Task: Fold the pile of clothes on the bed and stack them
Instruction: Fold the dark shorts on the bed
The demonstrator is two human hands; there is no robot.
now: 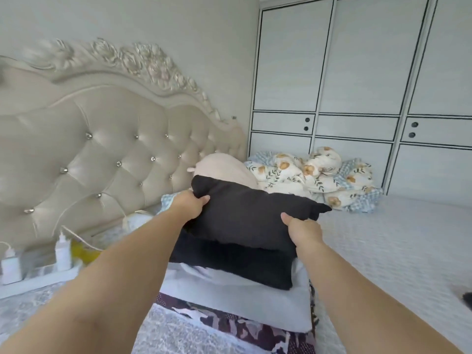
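Centrally, left hand (190, 204) and right hand (302, 227) each grip the folded black garment (245, 213) over the stack (237, 290); fingers beneath are hidden.

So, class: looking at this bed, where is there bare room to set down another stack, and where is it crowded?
Free: the bedspread to the right of the right hand, bordered behind by the floral quilt. Crowded: the left edge, with the power strip and chargers, and the middle, where both hands hold a folded black garment above the stack.
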